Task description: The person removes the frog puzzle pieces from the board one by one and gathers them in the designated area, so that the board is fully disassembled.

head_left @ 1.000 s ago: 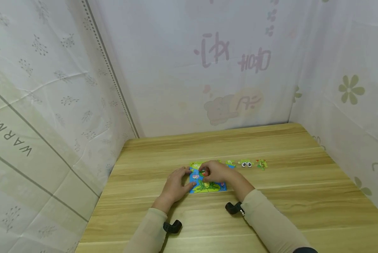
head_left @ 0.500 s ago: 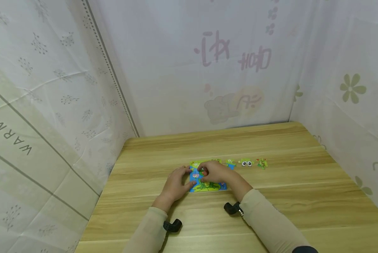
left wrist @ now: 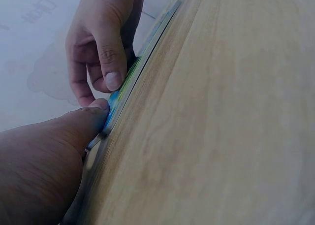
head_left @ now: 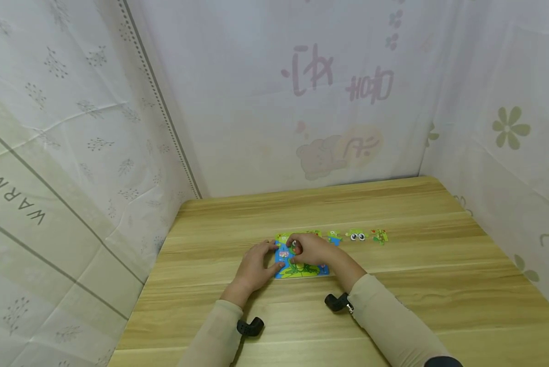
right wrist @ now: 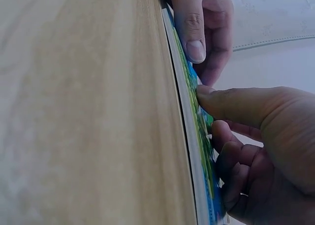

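Note:
A frog jigsaw puzzle board point(head_left: 297, 272) lies flat on the table, with a blue background and a green frog on a lily pad. My left hand point(head_left: 255, 267) rests at the board's left edge, its thumb on the picture and its fingertips near the upper left corner. Over the middle of the board, my right hand point(head_left: 317, 250) pinches a small puzzle piece point(head_left: 294, 248) with green and red on it, level with the frog's head. Part of that piece and the board's right side are hidden under the right hand. In the right wrist view the right thumb point(right wrist: 231, 101) touches the picture.
To the right of the board lie loose puzzle pieces: a blue and green one point(head_left: 334, 237), one with two big eyes point(head_left: 358, 235), and a green and red one point(head_left: 380, 236). The wooden table point(head_left: 292, 326) ends at printed cloth curtains point(head_left: 274, 102).
The puzzle piece under my right fingers has turned slightly and sits lower against the board. The right hand has shifted a little left; the left hand has stayed in place.

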A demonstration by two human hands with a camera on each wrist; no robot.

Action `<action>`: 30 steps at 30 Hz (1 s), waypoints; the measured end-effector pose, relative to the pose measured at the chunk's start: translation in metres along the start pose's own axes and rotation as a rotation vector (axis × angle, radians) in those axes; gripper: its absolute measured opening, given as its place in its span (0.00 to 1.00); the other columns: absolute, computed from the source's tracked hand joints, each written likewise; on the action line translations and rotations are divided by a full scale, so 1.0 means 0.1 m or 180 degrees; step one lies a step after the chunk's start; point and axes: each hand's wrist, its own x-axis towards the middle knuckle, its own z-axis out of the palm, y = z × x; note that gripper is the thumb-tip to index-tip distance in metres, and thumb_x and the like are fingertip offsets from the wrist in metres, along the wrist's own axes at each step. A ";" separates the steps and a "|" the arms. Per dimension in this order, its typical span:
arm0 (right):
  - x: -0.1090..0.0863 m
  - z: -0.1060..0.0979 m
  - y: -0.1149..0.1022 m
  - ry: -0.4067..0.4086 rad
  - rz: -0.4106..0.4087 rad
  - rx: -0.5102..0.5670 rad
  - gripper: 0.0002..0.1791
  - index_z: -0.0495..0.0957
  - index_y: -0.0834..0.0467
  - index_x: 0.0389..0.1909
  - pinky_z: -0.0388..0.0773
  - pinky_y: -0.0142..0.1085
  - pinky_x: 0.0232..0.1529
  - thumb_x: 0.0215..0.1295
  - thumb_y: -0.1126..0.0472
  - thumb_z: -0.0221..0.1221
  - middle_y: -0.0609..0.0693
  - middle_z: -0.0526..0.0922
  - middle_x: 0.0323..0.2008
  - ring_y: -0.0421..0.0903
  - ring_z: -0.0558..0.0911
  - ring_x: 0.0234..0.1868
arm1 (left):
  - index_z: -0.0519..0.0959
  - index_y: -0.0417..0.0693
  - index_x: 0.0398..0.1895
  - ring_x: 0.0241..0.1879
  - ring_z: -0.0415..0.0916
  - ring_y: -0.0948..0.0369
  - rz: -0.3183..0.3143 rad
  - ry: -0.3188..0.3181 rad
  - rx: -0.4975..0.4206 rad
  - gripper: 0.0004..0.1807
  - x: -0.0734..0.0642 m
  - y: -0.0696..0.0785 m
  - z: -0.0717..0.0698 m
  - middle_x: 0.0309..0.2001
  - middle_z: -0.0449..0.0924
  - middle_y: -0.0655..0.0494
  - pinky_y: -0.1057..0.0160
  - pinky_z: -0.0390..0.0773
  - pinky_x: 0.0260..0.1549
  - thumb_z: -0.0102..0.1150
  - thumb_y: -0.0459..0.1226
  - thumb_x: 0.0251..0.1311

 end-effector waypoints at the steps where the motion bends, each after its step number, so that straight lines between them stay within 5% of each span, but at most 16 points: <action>1: 0.00 0.00 0.00 0.0007 -0.0004 0.0005 0.22 0.79 0.51 0.59 0.78 0.39 0.36 0.67 0.54 0.73 0.45 0.79 0.33 0.43 0.77 0.31 | 0.77 0.51 0.67 0.77 0.62 0.52 -0.0004 -0.0005 0.0000 0.30 0.00 0.00 0.00 0.74 0.71 0.56 0.42 0.60 0.75 0.69 0.53 0.68; 8: 0.01 -0.02 0.02 0.0085 -0.0050 0.0135 0.21 0.80 0.49 0.58 0.81 0.41 0.43 0.67 0.59 0.73 0.45 0.79 0.41 0.44 0.79 0.40 | 0.77 0.50 0.67 0.77 0.62 0.52 -0.0015 -0.0011 -0.0025 0.30 -0.01 0.01 0.00 0.75 0.71 0.56 0.41 0.59 0.75 0.68 0.54 0.68; 18: 0.03 -0.01 0.03 0.0156 -0.0103 0.0238 0.14 0.81 0.52 0.54 0.79 0.38 0.35 0.71 0.64 0.67 0.45 0.80 0.35 0.43 0.78 0.32 | 0.78 0.50 0.67 0.76 0.63 0.51 0.0015 0.0034 -0.0028 0.30 -0.01 0.00 0.00 0.74 0.72 0.56 0.41 0.61 0.75 0.70 0.53 0.67; 30: 0.02 -0.01 0.01 0.0261 -0.0172 0.0009 0.11 0.82 0.55 0.53 0.79 0.37 0.36 0.73 0.63 0.65 0.44 0.80 0.33 0.40 0.77 0.31 | 0.77 0.50 0.67 0.76 0.62 0.51 -0.0009 0.0026 -0.0097 0.30 0.00 -0.01 0.01 0.74 0.71 0.55 0.41 0.61 0.75 0.70 0.52 0.67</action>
